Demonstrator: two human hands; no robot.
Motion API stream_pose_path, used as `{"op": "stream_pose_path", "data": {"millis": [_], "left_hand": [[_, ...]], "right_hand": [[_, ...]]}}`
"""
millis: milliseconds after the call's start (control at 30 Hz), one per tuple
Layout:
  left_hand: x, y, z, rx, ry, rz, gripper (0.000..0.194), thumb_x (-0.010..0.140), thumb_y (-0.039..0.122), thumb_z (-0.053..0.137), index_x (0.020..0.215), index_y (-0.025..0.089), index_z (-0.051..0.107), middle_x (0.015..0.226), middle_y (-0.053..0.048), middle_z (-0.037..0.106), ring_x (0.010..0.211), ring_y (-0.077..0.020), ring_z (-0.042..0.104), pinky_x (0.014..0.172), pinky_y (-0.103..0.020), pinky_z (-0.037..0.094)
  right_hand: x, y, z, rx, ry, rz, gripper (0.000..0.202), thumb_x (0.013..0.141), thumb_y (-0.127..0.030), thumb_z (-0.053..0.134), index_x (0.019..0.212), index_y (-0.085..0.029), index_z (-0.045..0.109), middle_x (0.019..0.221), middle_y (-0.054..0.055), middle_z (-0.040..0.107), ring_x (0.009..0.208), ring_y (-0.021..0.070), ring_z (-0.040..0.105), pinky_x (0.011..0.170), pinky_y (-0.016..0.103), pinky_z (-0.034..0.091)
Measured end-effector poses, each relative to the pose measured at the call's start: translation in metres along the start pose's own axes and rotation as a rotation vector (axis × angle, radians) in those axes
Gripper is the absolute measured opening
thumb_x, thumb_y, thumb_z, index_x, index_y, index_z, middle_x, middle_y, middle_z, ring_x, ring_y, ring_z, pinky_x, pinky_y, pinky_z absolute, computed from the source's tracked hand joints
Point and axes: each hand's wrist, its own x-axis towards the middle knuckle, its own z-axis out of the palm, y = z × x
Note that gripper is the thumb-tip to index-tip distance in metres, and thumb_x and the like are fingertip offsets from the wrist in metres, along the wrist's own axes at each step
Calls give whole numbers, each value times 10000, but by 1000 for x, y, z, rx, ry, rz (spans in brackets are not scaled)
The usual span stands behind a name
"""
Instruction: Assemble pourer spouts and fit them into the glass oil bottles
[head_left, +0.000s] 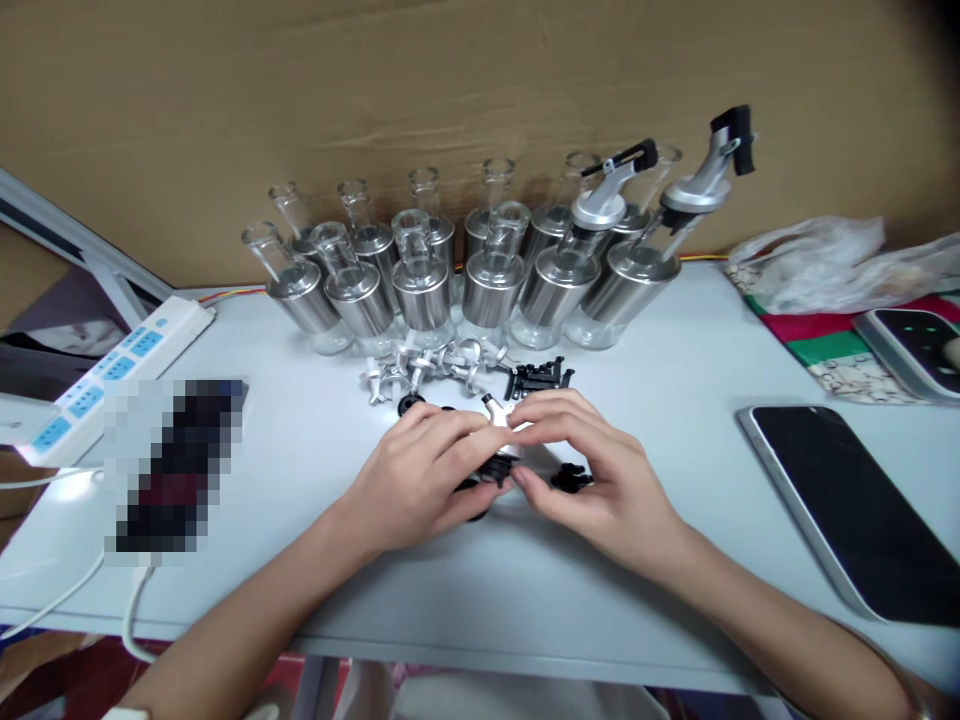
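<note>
Here, left hand and right hand are pinching the pourer between them, spout pointing toward the bottles.

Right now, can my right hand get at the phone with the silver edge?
Probably yes. Only bare tabletop shows between your right hand and the phone. Its fingers are at the pourer spout, though, so they would likely have to leave that first.

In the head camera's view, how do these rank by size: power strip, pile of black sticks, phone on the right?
1. Phone on the right
2. Power strip
3. Pile of black sticks
</note>
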Motion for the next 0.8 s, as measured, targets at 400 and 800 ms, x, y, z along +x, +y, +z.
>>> {"op": "stream_pose_path", "data": {"millis": [400, 800], "left_hand": [[2, 0, -3, -29, -69, -29, 252, 951, 284, 480, 1157, 139, 480, 1000, -81, 682, 918, -155, 634, 761, -284, 474], [2, -2, -6, 9, -111, -4, 275, 962, 330, 437, 1137, 130, 510, 924, -67, 664, 838, -150, 604, 757, -279, 465]], "right_hand": [[2, 0, -3, 0, 63, 7, 145, 790, -93, 630, 853, -222, 645, 865, 45, 696, 872, 206, 616, 769, 371, 518], [1, 1, -1, 4, 47, -15, 120, 782, -100, 644, 832, -209, 645, 841, 57, 701, 820, 200, 636, 733, 365, 532]]}}
